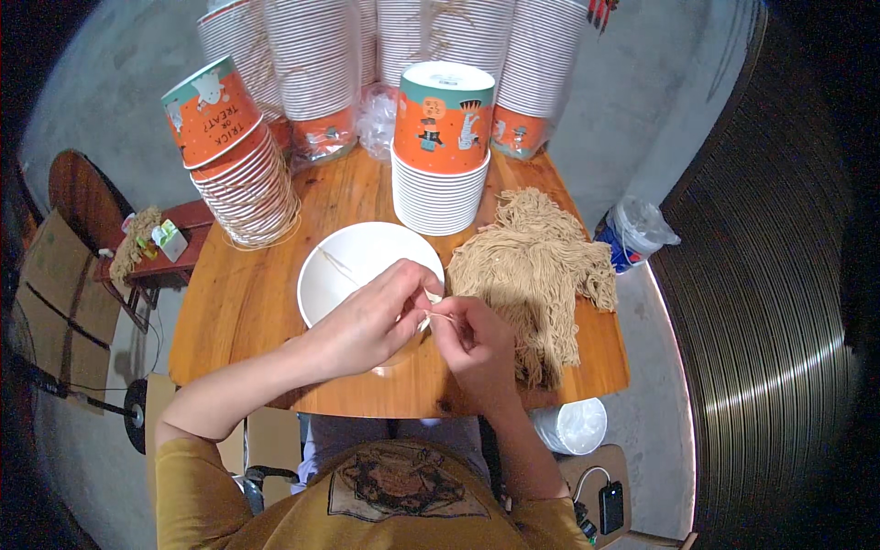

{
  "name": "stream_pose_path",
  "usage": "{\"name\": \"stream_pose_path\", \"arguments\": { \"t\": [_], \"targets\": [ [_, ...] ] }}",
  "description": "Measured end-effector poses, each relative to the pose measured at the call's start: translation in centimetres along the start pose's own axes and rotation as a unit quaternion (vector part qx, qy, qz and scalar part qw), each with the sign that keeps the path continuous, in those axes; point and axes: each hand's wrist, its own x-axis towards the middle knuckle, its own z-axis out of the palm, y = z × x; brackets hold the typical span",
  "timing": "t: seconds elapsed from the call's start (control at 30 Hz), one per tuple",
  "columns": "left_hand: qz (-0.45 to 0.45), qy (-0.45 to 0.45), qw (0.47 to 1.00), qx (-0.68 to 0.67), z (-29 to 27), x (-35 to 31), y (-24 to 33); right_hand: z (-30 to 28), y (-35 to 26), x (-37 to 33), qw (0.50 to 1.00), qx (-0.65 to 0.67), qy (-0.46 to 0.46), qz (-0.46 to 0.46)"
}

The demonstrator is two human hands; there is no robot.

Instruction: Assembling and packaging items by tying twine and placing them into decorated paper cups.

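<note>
A white round paper bucket (344,252) faces me with its open mouth up, close to the table's front edge. My left hand (385,307) is closed at its right rim, thumb and fingers pinched on a thin beige string. Right beside it, my right hand (472,339) pinches the same string, the fingertips of both hands nearly touching. A small pale bit shows between the fingers; the exact shape there is partly hidden. Another strand of string (337,264) lies across the bucket's inside. To the right of my hands is a heap of beige strings (518,266).
An upside-down stack of orange and white paper buckets (440,188) stands mid-table. A tilted stack (243,188) hung with string loops stands left. Tall bagged stacks (312,64) line the back of the wooden table (348,399). A plastic-lined bin (632,234) and a white bucket (573,426) stand to the right.
</note>
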Motion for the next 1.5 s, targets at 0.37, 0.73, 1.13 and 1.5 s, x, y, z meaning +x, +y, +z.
{"name": "stream_pose_path", "arguments": {
  "t": [0.37,0.73,1.13,1.5],
  "targets": [
    [-0.009,-0.018,1.000,0.003,-0.5,0.1,-0.3,0.1,0.5,0.1,0.999,0.023,-0.007,0.036],
    [-0.016,-0.007,1.000,0.022,0.2,-0.1,-1.0,0.5,1.0,-0.2,1.000,-0.007,0.001,0.021],
    [-0.148,0.015,0.989,-0.009,0.4,-0.4,-0.5,0.7,0.3,-0.5,0.993,-0.089,0.037,-0.069],
    [-0.204,-0.011,0.968,-0.144,0.2,0.0,-1.0,1.1,1.3,-0.7,0.980,-0.102,0.071,-0.156]
  ]
}}
